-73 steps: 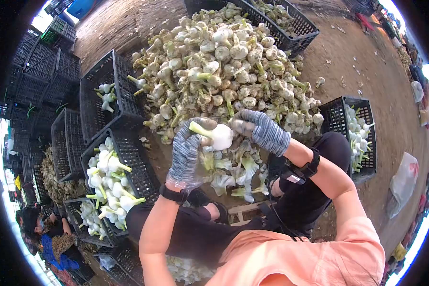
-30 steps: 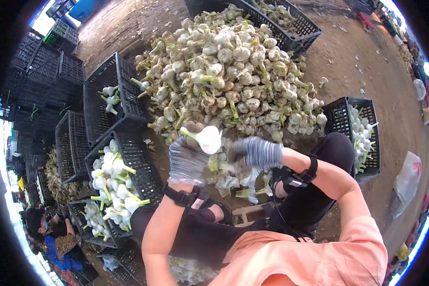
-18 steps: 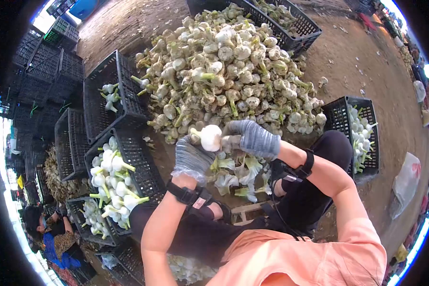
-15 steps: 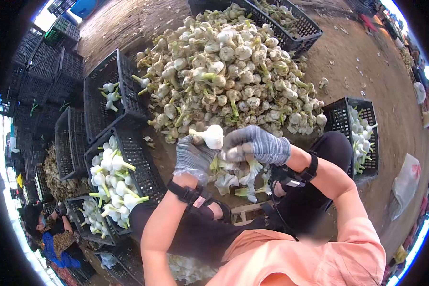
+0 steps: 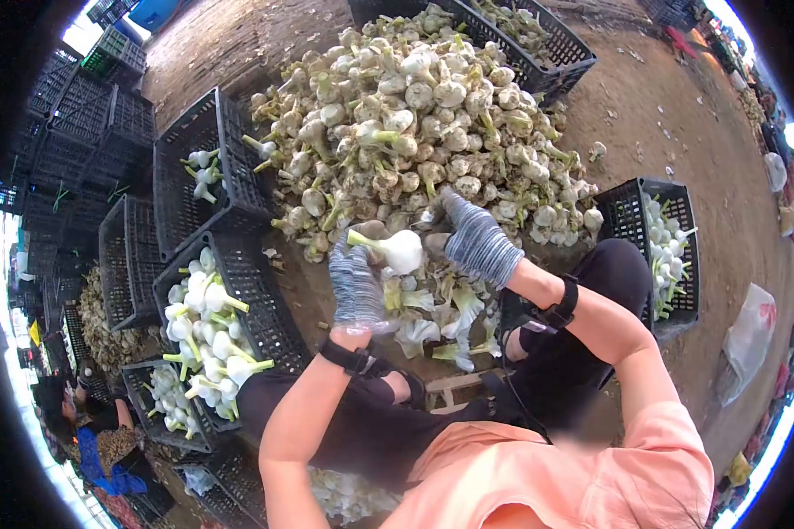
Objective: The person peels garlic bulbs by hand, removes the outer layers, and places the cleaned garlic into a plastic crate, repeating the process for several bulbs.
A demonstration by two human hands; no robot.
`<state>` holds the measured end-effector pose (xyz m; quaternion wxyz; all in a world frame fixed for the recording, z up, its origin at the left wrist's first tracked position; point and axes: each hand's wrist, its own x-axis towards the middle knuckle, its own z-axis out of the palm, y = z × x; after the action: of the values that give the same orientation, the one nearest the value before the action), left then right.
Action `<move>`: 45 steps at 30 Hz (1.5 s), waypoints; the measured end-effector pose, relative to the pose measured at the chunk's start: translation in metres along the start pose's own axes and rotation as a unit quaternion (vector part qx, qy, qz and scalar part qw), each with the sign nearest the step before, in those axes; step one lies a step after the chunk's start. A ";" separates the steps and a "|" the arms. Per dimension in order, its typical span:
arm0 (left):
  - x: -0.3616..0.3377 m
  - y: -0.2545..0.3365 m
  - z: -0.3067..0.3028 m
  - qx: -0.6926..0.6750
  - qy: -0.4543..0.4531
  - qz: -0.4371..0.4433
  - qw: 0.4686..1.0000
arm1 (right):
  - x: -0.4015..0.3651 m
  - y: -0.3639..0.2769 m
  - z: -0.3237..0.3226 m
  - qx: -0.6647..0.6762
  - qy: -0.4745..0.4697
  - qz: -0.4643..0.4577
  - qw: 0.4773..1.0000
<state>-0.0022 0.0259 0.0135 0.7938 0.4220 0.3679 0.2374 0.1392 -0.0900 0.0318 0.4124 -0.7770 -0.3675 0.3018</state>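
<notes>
My left hand, in a grey knitted glove with clear plastic at the wrist, is closed round a garlic bulb. The bulb is clean and white, its short green stem pointing left. My right hand, gloved alike, is just right of the bulb and apart from it, at the near edge of the heap of unpeeled garlic. Its fingers are curled, and a small pale, shiny bit shows at their tips, too small to name. Below both hands lie stripped garlic skins.
A black crate of white bulbs stands at my left, beside another crate with a few bulbs. A third crate of bulbs is at my right. Stacked crates and a seated person are farther left. A plastic bag lies right.
My right hand has moved up and away from the bulb, toward the heap. My left hand still holds the bulb, now turned slightly and shifted a little right.
</notes>
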 end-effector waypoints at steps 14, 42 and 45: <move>0.032 0.000 -0.039 -0.298 0.090 -0.177 0.934 | -0.001 0.064 0.021 -0.048 -0.111 0.088 0.989; 0.001 -0.019 -0.007 0.297 -0.196 0.018 0.934 | 0.001 0.230 -0.001 -0.433 -0.126 0.163 0.878; -0.002 -0.028 -0.003 0.363 -0.244 -0.023 0.899 | 0.001 0.153 -0.024 -0.198 -0.115 -0.020 0.973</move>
<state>-0.0042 0.0111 -0.0100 0.6556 0.7169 0.2335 -0.0413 0.2075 -0.1585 -0.0886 0.2115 -0.7961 -0.4800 0.3019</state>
